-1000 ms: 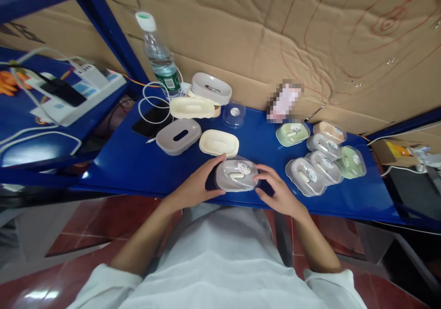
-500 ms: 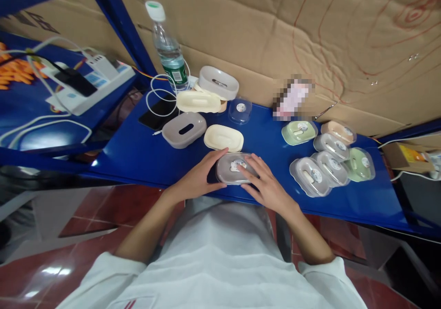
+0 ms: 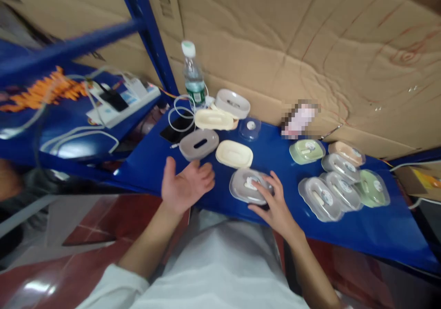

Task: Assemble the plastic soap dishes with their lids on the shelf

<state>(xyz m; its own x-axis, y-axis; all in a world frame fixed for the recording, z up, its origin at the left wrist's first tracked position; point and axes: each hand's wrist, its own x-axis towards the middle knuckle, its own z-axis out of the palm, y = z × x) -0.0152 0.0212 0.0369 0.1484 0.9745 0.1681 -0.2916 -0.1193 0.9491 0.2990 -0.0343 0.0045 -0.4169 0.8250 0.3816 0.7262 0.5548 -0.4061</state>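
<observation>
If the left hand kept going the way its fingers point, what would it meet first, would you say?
Probably the grey box with the slot on top, just beyond the open left hand. The cream tray lies a little to its right. Depth is hard to judge here.

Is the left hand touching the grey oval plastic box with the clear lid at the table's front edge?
Apart. The head view shows the left hand lifted, palm open, with blue tabletop between it and the grey oval plastic box.

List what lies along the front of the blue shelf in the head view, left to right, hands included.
left hand → grey box with clear lid with the right hand on it → clear-lidded grey box → green box at the right end of the blue shelf.
</observation>
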